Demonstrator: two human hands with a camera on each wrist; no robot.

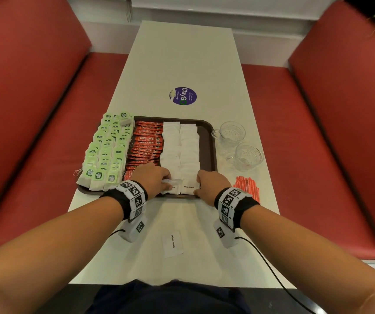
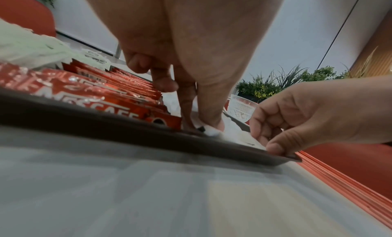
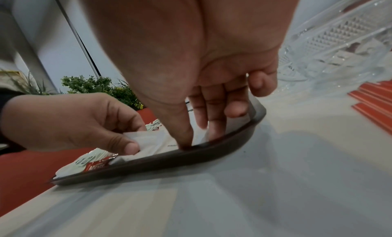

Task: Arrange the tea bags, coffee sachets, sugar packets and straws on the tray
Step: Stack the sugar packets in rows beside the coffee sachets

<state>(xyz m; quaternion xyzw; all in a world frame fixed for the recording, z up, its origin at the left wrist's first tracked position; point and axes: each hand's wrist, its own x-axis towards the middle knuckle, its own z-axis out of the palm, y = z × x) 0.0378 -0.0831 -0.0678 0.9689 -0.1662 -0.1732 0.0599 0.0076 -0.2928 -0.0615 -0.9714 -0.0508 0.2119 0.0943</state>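
- Head view: I see the brown tray (image 1: 207,137) on the white table (image 1: 182,64), already carrying three bands that run near to far: green-tagged tea bags (image 1: 107,150) on the left, red coffee sachets (image 1: 147,143) in the middle, two columns of white sugar packets (image 1: 179,146) on the right.
- Head view: the left hand (image 1: 152,177) pinches a sugar packet at the near end of the left sugar column; the right hand (image 1: 211,184) sits at the near right edge of the tray, beside the right column.
- Head view: one loose sugar packet (image 1: 173,243) lies on the table near me, its long axis running roughly near to far. The red straws (image 1: 247,186) lie in a bundle on the table just right of the tray, long axis also near to far. Two glass cups (image 1: 238,141) stand further right.
- Head view, progress: I judge tea and coffee done, sugar nearly done; the loose packet and all the straws remain off the tray.
- Left wrist view: the left hand's (image 2: 191,72) thumb and finger are closed together on the white packet, pressing it down just inside the tray's near rim.
- Right wrist view: the right hand's (image 3: 201,72) fingers curl down onto the near packet of the right column, thumb tip at the rim (image 3: 233,136); they appear to pinch it.
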